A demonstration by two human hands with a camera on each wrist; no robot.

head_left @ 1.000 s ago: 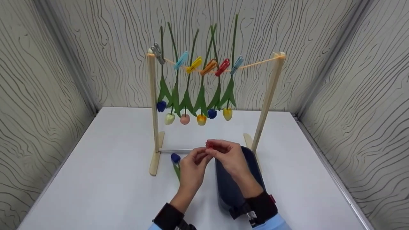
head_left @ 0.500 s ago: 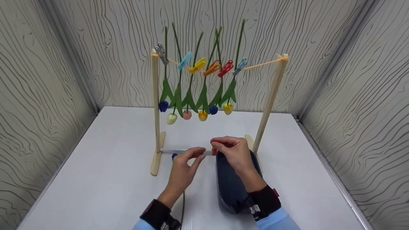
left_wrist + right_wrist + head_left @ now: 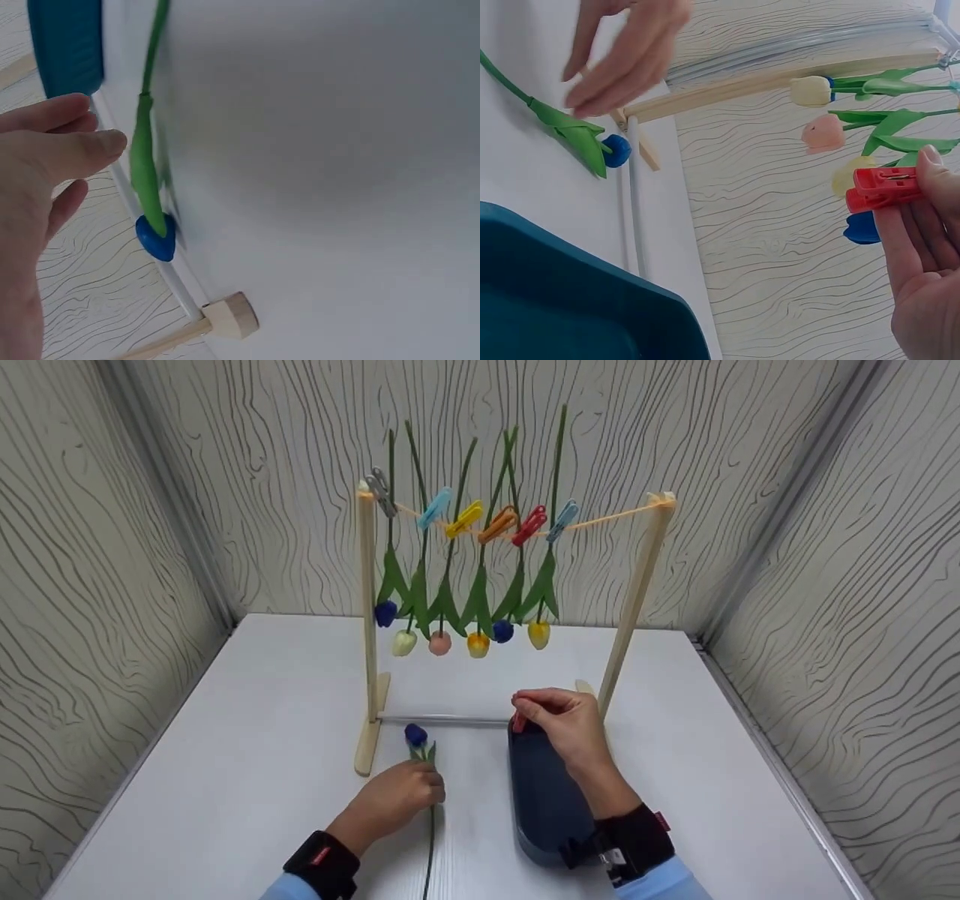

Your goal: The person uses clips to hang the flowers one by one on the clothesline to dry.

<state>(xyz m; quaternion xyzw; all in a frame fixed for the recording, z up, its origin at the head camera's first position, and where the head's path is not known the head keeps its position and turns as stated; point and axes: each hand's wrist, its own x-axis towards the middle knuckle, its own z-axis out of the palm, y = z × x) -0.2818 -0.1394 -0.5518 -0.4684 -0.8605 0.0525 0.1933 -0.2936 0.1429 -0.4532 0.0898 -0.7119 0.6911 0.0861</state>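
A blue tulip (image 3: 415,736) with green leaves and a long stem lies on the white table. My left hand (image 3: 399,796) is over its stem and leaves. In the left wrist view the fingers (image 3: 71,146) are spread beside the green leaf (image 3: 147,169), apart from it as far as I can see. Between thumb and fingertips my right hand (image 3: 577,731) pinches a red clothespin (image 3: 883,187), held above the far end of the dark blue bin (image 3: 517,810).
Behind, a wooden rack with a left post (image 3: 367,607) and right post (image 3: 634,600) carries an orange string (image 3: 611,516). Several tulips hang upside down from it by coloured clothespins, such as the yellow clothespin (image 3: 464,519). A low crossbar (image 3: 457,720) joins the posts.
My left hand has parted from the right and come down leftward to the tulip on the table. The right hand, with the red clothespin, has shifted slightly right.
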